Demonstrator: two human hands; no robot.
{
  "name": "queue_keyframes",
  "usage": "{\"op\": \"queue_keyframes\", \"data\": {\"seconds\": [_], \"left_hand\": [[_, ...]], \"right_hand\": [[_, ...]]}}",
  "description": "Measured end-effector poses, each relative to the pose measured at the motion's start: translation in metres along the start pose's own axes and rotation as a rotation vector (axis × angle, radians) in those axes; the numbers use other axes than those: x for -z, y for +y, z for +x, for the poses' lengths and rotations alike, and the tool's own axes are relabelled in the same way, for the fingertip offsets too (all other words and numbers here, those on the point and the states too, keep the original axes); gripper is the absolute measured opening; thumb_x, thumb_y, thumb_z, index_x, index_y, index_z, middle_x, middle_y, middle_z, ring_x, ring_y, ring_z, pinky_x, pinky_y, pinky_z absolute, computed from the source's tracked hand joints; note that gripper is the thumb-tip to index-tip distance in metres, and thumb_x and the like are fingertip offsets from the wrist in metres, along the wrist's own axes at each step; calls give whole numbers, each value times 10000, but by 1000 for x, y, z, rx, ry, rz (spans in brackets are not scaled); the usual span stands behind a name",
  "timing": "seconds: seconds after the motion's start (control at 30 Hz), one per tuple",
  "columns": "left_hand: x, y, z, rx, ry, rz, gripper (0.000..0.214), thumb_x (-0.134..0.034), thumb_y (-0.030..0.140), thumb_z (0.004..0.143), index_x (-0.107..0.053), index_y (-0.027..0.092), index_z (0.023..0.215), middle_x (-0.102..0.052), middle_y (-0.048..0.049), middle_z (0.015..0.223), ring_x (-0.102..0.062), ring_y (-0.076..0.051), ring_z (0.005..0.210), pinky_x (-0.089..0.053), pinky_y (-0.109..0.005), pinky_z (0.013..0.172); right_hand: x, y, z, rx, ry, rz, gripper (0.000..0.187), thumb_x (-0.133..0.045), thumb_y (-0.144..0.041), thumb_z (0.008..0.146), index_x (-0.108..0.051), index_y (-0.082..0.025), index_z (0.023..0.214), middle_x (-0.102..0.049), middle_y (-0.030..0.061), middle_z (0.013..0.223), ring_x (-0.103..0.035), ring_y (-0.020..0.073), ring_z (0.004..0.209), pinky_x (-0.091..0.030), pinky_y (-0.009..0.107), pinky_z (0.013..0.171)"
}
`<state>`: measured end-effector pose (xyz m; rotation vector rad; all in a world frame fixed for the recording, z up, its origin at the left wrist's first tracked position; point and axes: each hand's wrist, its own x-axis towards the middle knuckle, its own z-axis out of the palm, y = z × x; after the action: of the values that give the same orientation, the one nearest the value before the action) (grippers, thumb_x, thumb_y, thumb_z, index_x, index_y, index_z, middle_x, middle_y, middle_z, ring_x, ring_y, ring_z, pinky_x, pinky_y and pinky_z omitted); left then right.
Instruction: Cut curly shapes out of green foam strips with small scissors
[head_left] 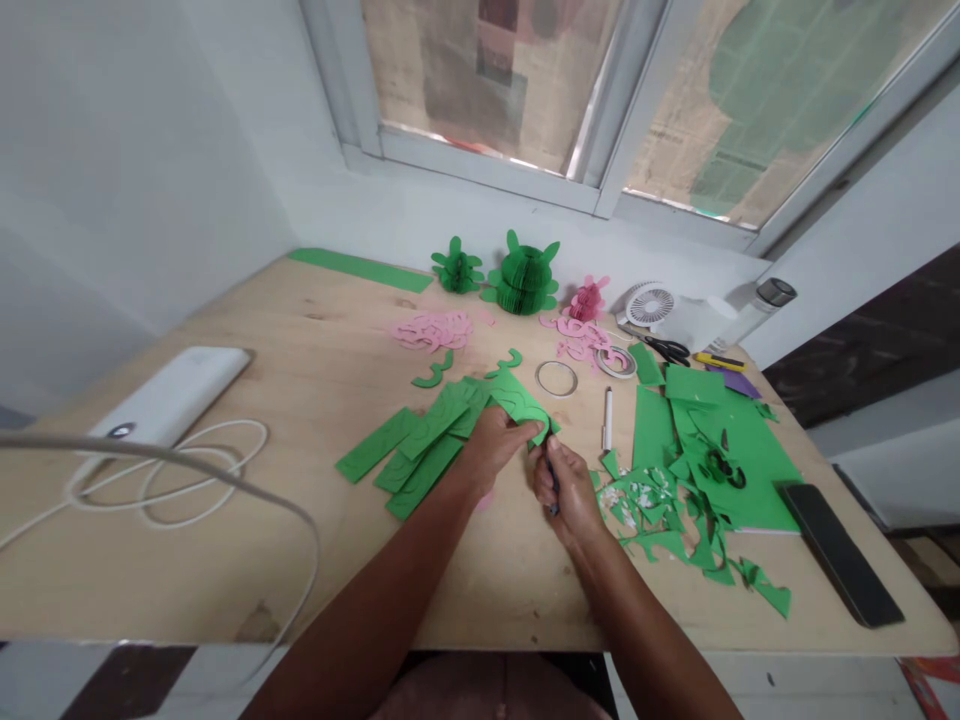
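My left hand point(493, 440) pinches a green paper strip point(511, 393) with curved outlines on it. Closed around a pair of dark-handled scissors point(553, 478) is my right hand point(568, 485), whose fingers cover most of them. The scissors meet the strip's near right end, beside a rounded edge. Left of my left hand lies a fanned pile of green paper strips point(420, 440), also bearing curved outlines. Curved green cut-outs point(435, 372) rest just beyond the pile.
Green scraps point(675, 520), green sheets point(757, 450) and a black phone point(840, 555) lie at right. A white marker point(607, 420) and tape roll point(615, 362) are nearer the middle. Pink cut-outs point(431, 331) and green paper figures point(527, 280) sit farther back. A cabled power bank point(172, 400) lies left.
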<state>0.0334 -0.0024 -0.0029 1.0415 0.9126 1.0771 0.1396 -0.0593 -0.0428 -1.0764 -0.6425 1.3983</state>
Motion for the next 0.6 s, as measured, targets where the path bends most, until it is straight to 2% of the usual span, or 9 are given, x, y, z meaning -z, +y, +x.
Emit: {"op": "queue_keyframes", "data": {"seconds": [0.3, 0.6], "left_hand": [[4, -2, 2, -11, -48, 19, 149, -655, 286, 624, -595, 173, 547, -554, 22, 553, -454, -123, 556, -372, -256, 572], [4, -7, 3, 32, -33, 23, 209, -678, 327, 633, -584, 163, 544, -522, 28, 531, -424, -110, 526, -339, -255, 555]], "right_hand": [[0, 2, 1, 3, 1, -12, 459, -720, -598, 714, -557, -175, 643, -343, -99, 420, -221, 45, 352, -125, 197, 326], [-1, 2, 0, -1, 13, -25, 456, -715, -604, 715, -585, -170, 661, -341, -103, 408, -213, 41, 343, -120, 194, 326]]}}
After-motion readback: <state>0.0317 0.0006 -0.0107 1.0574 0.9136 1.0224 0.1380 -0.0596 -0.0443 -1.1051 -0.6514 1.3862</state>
